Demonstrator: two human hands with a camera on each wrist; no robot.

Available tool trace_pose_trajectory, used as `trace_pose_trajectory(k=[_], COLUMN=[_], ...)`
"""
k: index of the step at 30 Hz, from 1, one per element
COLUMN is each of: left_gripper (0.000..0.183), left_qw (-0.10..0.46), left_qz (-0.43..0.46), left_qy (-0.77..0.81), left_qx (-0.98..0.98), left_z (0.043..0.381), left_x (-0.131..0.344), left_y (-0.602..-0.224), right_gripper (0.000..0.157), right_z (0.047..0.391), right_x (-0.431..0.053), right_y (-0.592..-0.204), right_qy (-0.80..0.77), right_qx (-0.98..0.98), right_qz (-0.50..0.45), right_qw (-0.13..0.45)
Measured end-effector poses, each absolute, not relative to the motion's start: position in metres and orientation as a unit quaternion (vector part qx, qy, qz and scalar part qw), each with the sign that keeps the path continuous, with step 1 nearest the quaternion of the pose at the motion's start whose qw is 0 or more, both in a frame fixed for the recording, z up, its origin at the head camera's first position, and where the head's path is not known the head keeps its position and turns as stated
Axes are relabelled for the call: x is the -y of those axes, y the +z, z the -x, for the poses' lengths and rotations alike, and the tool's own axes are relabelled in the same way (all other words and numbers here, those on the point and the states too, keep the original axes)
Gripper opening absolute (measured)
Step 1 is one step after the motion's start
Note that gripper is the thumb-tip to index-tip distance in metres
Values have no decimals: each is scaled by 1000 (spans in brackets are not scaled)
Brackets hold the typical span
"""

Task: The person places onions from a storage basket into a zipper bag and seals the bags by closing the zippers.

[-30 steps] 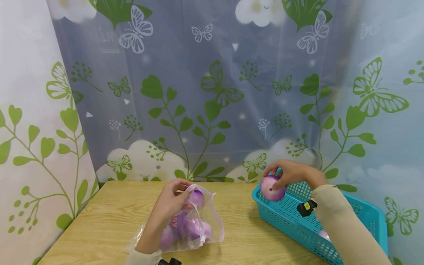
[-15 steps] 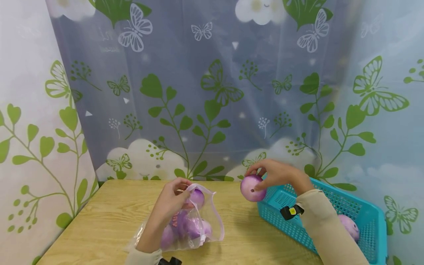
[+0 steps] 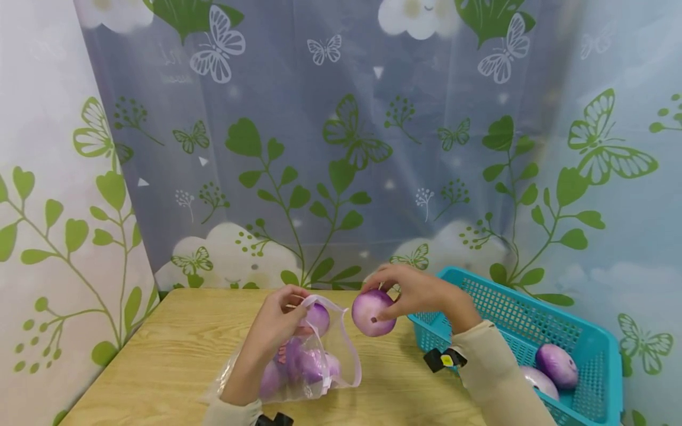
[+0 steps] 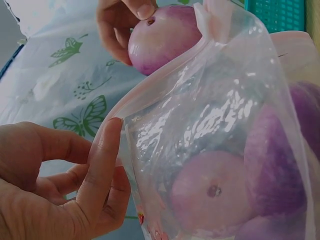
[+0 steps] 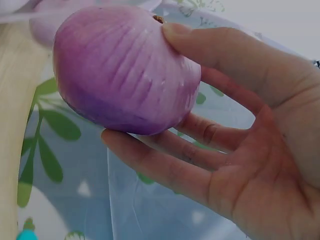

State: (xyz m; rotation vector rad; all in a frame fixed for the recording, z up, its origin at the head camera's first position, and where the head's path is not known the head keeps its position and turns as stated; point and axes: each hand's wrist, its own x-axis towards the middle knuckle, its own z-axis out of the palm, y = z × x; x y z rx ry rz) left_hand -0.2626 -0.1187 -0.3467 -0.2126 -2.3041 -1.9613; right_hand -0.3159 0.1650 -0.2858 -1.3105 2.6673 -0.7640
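My left hand (image 3: 277, 319) pinches the rim of a clear zip bag (image 3: 341, 367) and keeps its mouth open toward the right. Several purple onions lie in the bag; in the left wrist view one onion (image 4: 212, 192) shows its root end through the plastic. Just right of the bag's mouth, my right hand (image 3: 418, 293) holds another purple onion (image 3: 370, 313) between thumb and fingers, above the table. The right wrist view shows this onion (image 5: 125, 70) gripped, thumb near its brown end.
A turquoise perforated basket (image 3: 591, 337) stands at the right of the wooden table (image 3: 176, 343). Inside it lie a dark purple onion (image 3: 556, 365) and a paler onion (image 3: 540, 381). A patterned curtain (image 3: 341, 225) hangs behind the table.
My right hand has carried the onion left, from above the basket to beside the bag's mouth. Onions in the basket have come into view. My left hand and the bag have stayed in place.
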Motion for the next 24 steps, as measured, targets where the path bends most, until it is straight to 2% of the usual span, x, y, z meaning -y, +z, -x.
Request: trace_pose_trajectory(k=[6,14,24], left_gripper=[17,17,18], left_qw=[54,56,73], left_qz=[70,70,71], left_qy=[-646,-642,-648], left_qx=[758,762,755], left_z=[263,263,264], left_x=[118,119,120], left_y=[-347,-347,-347], right_gripper=[43,42,45], right_z=[310,305,293], right_x=[-150,-128,-105], right_y=[-292,-304,-320], right_qy=[-275,-298,-284], right_qx=[-859,-845,-869], right_qz=[430,443,404], right_qw=[48,29,-13])
